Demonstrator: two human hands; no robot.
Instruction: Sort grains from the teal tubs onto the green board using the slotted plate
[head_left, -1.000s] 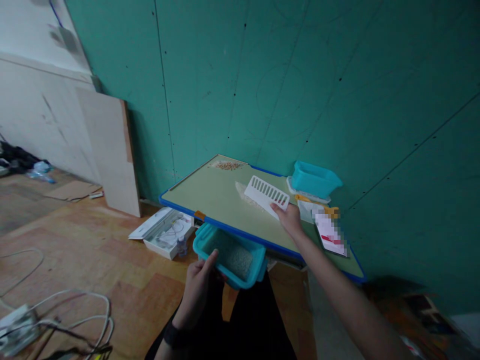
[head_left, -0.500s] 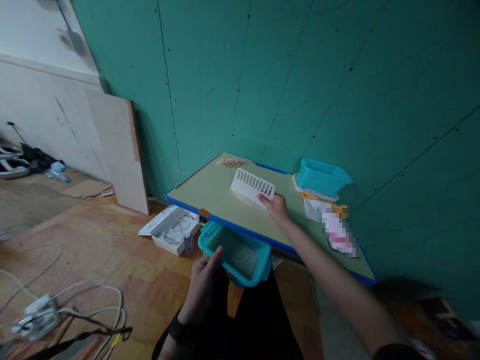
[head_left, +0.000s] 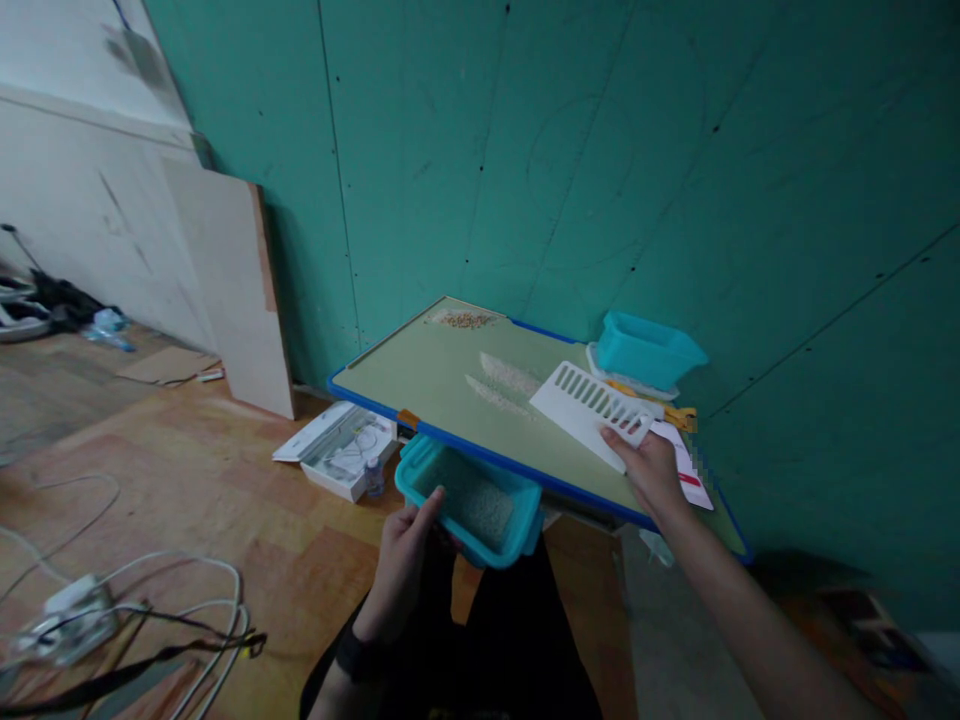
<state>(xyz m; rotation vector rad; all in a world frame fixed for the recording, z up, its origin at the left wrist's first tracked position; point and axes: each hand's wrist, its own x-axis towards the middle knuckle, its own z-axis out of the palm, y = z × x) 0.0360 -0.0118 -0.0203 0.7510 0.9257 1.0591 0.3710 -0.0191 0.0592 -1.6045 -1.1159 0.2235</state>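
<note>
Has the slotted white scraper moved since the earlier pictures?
Yes: judged against the table, the slotted white scraper in the right hand has gone right, nearer the turquoise bin by the wall.

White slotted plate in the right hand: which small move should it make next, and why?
Probably the right hand should bring the white slotted plate left, behind the far streak of pale grains, and draw them toward the near edge of the tabletop. Two streaks lie loose on it, and the left hand holds the turquoise container, with grains inside, just below that edge.

White scraper (head_left: pixel 582 418) now farther right
</note>
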